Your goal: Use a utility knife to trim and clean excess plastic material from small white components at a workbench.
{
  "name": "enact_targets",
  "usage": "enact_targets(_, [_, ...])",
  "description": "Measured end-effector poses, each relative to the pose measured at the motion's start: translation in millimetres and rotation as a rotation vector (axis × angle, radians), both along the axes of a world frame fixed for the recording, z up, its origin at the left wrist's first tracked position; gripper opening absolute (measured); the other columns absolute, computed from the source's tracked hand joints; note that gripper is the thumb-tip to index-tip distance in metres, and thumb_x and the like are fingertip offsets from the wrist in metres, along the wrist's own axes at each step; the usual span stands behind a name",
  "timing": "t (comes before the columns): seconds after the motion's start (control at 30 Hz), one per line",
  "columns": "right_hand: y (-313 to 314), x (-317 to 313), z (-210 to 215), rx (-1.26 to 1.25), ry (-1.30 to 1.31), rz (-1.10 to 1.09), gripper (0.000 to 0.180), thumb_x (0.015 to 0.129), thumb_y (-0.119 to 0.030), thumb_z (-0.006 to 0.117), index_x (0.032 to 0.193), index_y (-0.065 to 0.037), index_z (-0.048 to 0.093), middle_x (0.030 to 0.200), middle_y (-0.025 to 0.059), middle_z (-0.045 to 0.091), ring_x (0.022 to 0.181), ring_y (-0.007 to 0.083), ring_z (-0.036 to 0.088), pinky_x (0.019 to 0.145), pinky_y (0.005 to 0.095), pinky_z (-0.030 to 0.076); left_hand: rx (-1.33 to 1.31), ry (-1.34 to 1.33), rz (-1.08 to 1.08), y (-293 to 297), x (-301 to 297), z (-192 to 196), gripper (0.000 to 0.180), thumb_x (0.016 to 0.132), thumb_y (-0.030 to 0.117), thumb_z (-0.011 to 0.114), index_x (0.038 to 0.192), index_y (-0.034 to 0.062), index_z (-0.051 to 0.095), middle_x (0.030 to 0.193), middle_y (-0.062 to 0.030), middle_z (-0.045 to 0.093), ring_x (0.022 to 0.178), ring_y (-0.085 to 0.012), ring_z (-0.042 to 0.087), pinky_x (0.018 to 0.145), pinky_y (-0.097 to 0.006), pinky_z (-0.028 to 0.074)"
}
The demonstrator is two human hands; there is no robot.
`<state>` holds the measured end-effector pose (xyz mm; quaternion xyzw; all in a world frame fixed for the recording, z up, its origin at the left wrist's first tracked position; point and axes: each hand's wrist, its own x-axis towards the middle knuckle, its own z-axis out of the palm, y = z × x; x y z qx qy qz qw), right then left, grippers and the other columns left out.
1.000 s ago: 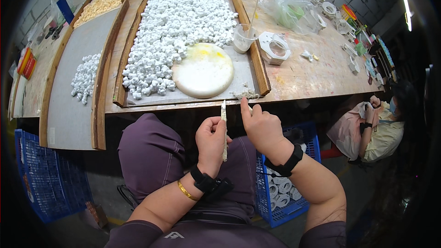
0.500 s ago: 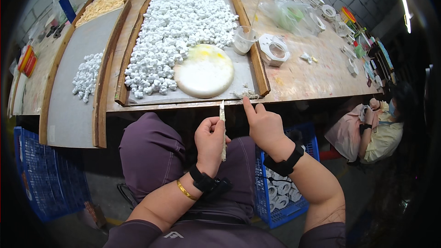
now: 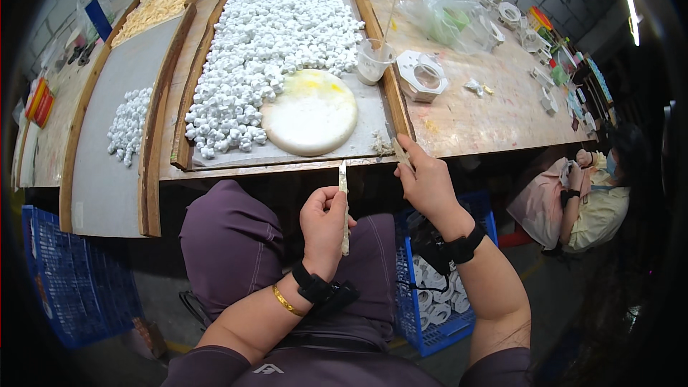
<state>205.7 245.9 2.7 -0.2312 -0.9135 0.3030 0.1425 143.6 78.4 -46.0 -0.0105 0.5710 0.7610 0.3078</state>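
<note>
Held upright in my left hand [image 3: 320,223] is a narrow stick-like blade [image 3: 343,178], pale and crusted with white residue. Its tip points at the table's front edge. My right hand [image 3: 430,185] is closed, thumb against index finger, around a small flat tan piece [image 3: 401,152] at the tray's front right corner; its exact kind is unclear. Beside that piece lie whitish crumbs [image 3: 380,145]. Behind my hands rests a round off-white disc [image 3: 312,116] with yellow smears. Small white knobbly pieces [image 3: 276,43] crowd the tray around it.
Wooden rails [image 3: 398,104] border the tray. A plastic cup [image 3: 374,63] with a stick and a white octagonal frame [image 3: 421,75] stand at the right. Another tray [image 3: 107,186] lies left. Blue crates [image 3: 75,279] sit below. A person [image 3: 595,204] sits at far right.
My right hand has gone from an extended index finger at the crumbs to gripping the tan piece, slightly farther right. My left hand keeps the blade upright. The view has shifted slightly.
</note>
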Motion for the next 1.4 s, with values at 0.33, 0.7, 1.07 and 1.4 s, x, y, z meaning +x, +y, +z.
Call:
enact_targets(0.33, [-11,3,4,-0.991,0.047,-0.113,0.047,0.09,-0.006,0.053,0.135,-0.002,0.04,0.071,0.0075,0.062,0.042,0.0085,0.05,0.038,0.0212,0.04,0.003,-0.006,-0.002,0,0,0,0.013,0.091,0.014,0.056,0.094,0.0013,0.058,0.067,-0.0009,0.056,0.047,-0.0068,0.052,0.041,-0.019,0.039])
enact_targets(0.7, [-22,12,-26,-1.251,0.258,-0.17,0.045,0.091,-0.008,0.054,0.135,-0.004,0.042,0.07,0.0083,0.061,0.043,0.0091,0.051,0.039,0.0205,0.04,0.035,0.052,-0.127,19,-1,7,0.012,0.091,0.011,0.057,0.093,-0.001,0.058,0.071,-0.0017,0.057,0.05,-0.0068,0.052,0.045,-0.02,0.042])
enact_targets(1.07, [-25,16,-43,-1.302,0.317,-0.193,0.044,0.091,-0.006,0.054,0.134,-0.007,0.046,0.069,0.0069,0.06,0.043,0.0086,0.05,0.039,0.0202,0.04,-0.017,0.114,-0.124,36,-10,5,0.011,0.089,0.009,0.057,0.091,-0.0016,0.059,0.072,-0.0023,0.057,0.049,-0.0076,0.052,0.044,-0.021,0.042])
enact_targets(1.4, [-30,28,-43,-1.154,0.292,-0.164,0.04,0.09,-0.004,0.054,0.13,-0.006,0.05,0.07,0.0061,0.06,0.044,0.0077,0.049,0.042,0.0194,0.04,-0.043,0.118,-0.094,42,-12,3,0.01,0.089,0.009,0.057,0.09,-0.0005,0.059,0.07,-0.0011,0.057,0.048,-0.008,0.052,0.042,-0.02,0.042])
